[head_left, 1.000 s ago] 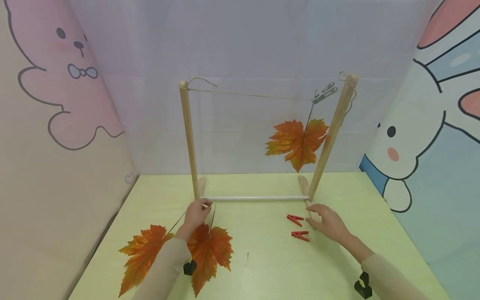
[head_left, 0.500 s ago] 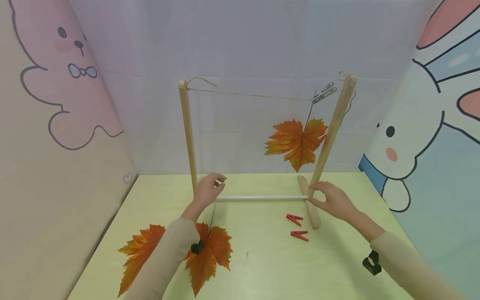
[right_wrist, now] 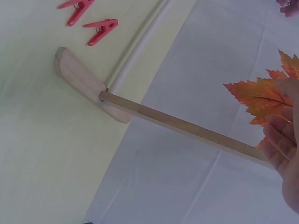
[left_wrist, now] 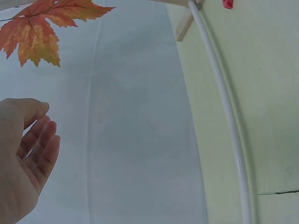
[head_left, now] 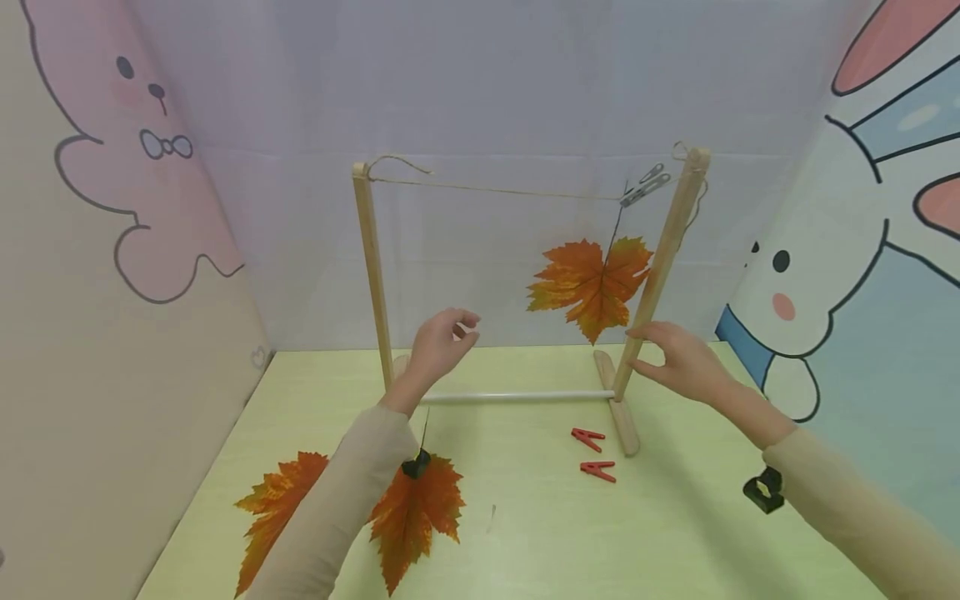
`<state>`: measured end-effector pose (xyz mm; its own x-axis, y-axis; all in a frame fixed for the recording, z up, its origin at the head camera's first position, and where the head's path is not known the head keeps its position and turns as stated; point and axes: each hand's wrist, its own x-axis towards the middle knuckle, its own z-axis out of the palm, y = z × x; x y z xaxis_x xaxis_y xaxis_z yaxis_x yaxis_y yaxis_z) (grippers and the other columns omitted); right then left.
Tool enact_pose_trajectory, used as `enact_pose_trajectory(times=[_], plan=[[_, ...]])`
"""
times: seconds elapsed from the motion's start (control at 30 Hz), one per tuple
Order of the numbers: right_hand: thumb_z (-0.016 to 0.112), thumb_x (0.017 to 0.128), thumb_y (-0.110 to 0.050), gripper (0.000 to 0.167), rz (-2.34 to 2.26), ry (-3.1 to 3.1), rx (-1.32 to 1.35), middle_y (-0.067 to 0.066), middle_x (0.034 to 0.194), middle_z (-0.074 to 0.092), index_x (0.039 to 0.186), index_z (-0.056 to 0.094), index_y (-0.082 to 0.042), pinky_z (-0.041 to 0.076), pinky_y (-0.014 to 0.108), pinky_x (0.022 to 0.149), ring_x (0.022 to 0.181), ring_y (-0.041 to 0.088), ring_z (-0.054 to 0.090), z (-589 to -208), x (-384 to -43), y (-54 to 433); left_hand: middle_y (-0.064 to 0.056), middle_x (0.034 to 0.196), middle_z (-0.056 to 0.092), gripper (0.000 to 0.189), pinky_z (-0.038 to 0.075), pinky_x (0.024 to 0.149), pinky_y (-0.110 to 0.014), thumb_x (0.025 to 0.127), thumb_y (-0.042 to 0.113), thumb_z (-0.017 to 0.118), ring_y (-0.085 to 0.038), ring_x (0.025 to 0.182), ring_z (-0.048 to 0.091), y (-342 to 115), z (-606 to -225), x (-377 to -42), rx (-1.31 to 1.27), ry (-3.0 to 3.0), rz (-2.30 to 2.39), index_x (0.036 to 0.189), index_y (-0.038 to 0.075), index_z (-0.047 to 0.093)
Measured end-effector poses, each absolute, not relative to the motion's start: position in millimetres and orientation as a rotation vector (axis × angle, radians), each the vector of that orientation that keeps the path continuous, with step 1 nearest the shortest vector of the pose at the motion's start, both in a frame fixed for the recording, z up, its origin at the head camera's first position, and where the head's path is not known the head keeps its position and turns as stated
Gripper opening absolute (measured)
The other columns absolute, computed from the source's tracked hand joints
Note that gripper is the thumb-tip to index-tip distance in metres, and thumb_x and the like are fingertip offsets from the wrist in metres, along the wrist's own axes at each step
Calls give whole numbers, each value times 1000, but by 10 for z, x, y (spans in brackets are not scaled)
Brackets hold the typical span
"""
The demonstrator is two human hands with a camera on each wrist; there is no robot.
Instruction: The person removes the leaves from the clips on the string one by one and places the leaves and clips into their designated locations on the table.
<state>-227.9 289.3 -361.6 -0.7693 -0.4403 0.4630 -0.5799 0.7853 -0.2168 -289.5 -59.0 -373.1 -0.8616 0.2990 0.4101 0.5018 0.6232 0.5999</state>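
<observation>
The head view looks forward and down from the near side; both wrist views, closer, turned sideways, share the leaf (left_wrist: 33,31).

Frame (head_left: 517,396) stood upright: wood posts, white crossbar. String (head_left: 495,191) ran between its post tops. Grey clip (head_left: 642,192) sat tilted near frame's right post, with orange leaf (head_left: 588,283) hanging there stem-up. Second leaf (head_left: 273,500) lay front-left of frame, third leaf (head_left: 423,512) in front of its left end. Two red clips (head_left: 591,467) lay apart, near its right foot.
</observation>
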Motion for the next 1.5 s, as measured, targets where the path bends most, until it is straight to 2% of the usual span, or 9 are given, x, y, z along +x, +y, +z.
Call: enact_pose_trajectory(times=[0.27, 0.67, 0.93, 1.17, 1.5], plan=[[74, 73, -11, 40, 431, -2530, 805, 19, 99, 63, 107, 61, 4, 49, 48, 73, 90, 34, 59, -3305, -2335, 2900, -5, 96, 65, 20, 48, 71, -34, 83, 11, 64, -18, 78, 62, -443, -3517, -2927, -692, -2540, -1043, 103, 7, 65], [77, 65, -2, 44, 388, -2359, 924, 21, 96, 63, 105, 61, 5, 47, 50, 73, 87, 36, 59, -2749, -2400, 2869, -4, 100, 65, 23, 48, 73, -31, 85, 15, 62, -16, 81, 62, -123, -3158, -2911, -754, -2528, -1073, 107, 10, 64], [78, 65, -3, 48, 333, -2335, 879, 21, 101, 62, 109, 59, 5, 47, 50, 76, 91, 36, 57, -2423, -2390, 2820, -5, 100, 65, 23, 48, 70, -27, 85, 13, 61, -15, 79, 62, 117, -2984, -2896, -799, -2475, -1088, 108, 10, 64], [78, 65, -3, 49, 316, -2296, 887, 22, 102, 60, 109, 58, 6, 48, 50, 74, 91, 36, 55, -2216, -2388, 2762, -4, 99, 64, 22, 48, 71, -23, 84, 11, 63, -14, 80, 62, 290, -2868, -2857, -823, -2447, -1117, 105, 7, 64], [77, 66, -2, 48, 291, -2246, 873, 20, 102, 60, 109, 58, 4, 48, 48, 71, 92, 34, 55, -2007, -2355, 2714, -2, 102, 64, 27, 46, 72, -18, 85, 17, 62, -12, 84, 61, 479, -2727, -2843, -858, -2473, -1102, 111, 9, 62]])
